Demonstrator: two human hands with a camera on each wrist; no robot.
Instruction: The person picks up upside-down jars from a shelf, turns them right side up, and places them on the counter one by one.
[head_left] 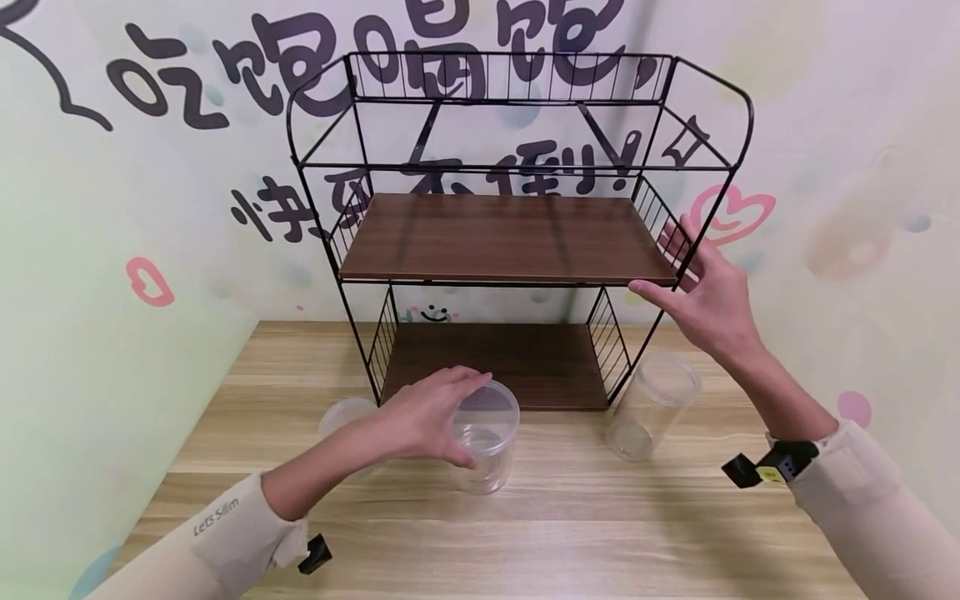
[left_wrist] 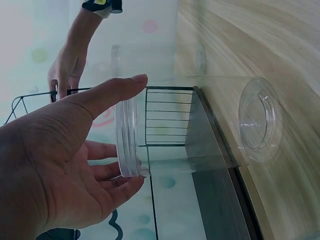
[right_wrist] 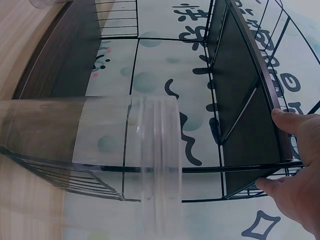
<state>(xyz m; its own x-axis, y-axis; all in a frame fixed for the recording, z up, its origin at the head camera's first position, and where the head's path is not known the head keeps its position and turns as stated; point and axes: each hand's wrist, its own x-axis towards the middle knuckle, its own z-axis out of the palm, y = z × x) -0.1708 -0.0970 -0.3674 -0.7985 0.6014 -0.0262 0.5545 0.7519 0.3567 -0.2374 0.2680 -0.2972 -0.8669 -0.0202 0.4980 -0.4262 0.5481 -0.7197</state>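
Note:
A clear lidded plastic jar (head_left: 489, 475) stands upright on the wooden table, in front of a two-board wire rack (head_left: 506, 237). My left hand (head_left: 423, 414) holds this jar at its lid, thumb on one side and fingers on the other. In the left wrist view the jar's lid (left_wrist: 127, 137) sits between thumb and fingertips. My right hand (head_left: 708, 304) grips the rack's right side at the upper board. Its thumb lies at the board's front corner, and the fingers reach along the outside of the wire side panel.
A second clear jar (head_left: 652, 408) stands by the rack's front right foot. Another clear lidded container (head_left: 347, 411) is partly hidden behind my left forearm. The rack's lower board (head_left: 495, 358) rests low over the table (head_left: 525, 550). A printed wall (head_left: 150, 208) rises behind.

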